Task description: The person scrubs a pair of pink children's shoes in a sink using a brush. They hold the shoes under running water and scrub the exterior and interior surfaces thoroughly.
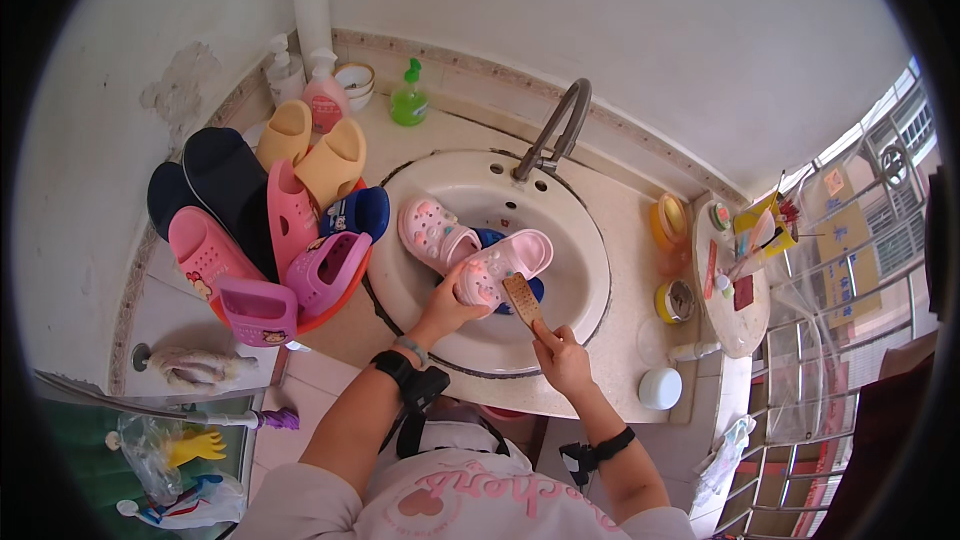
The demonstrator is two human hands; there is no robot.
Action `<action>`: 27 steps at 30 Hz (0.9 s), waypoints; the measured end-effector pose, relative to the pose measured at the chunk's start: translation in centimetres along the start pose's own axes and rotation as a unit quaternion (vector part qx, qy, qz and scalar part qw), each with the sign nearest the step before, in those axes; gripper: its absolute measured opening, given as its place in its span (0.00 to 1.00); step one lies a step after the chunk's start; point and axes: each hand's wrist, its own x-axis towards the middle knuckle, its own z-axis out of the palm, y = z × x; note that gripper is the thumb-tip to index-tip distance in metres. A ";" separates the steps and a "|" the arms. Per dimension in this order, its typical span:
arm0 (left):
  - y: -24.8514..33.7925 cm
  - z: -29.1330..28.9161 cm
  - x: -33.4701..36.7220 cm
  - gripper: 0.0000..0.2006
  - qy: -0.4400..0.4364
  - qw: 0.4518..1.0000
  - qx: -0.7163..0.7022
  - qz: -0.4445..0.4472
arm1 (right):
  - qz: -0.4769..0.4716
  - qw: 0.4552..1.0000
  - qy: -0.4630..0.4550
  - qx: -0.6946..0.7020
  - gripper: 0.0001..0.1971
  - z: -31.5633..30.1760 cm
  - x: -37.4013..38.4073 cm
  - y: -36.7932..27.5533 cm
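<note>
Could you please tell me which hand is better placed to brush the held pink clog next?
Probably the right hand: it holds the brush close by the pink clog, while the left hand grips that clog.

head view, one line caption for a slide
Left hand grips a pink clog over an oval sink; right hand holds a brown brush.
</note>
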 end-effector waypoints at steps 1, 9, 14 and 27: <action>0.0 0.0 0.0 0.46 -0.001 1.000 0.002 0.003 | 0.001 1.000 0.006 -0.002 0.19 -0.2 0.3 0.1; -1.7 -0.3 0.3 0.48 -0.002 0.991 0.110 0.071 | -0.096 0.995 -0.010 0.029 0.18 1.5 2.7 -3.7; -1.4 -0.2 -0.1 0.49 0.031 0.983 0.169 0.057 | -0.076 0.997 0.004 -0.007 0.17 1.4 5.6 -4.0; -1.5 -0.3 -0.2 0.47 0.043 0.983 0.176 0.041 | -0.080 0.992 -0.040 -0.084 0.17 0.2 6.0 -6.9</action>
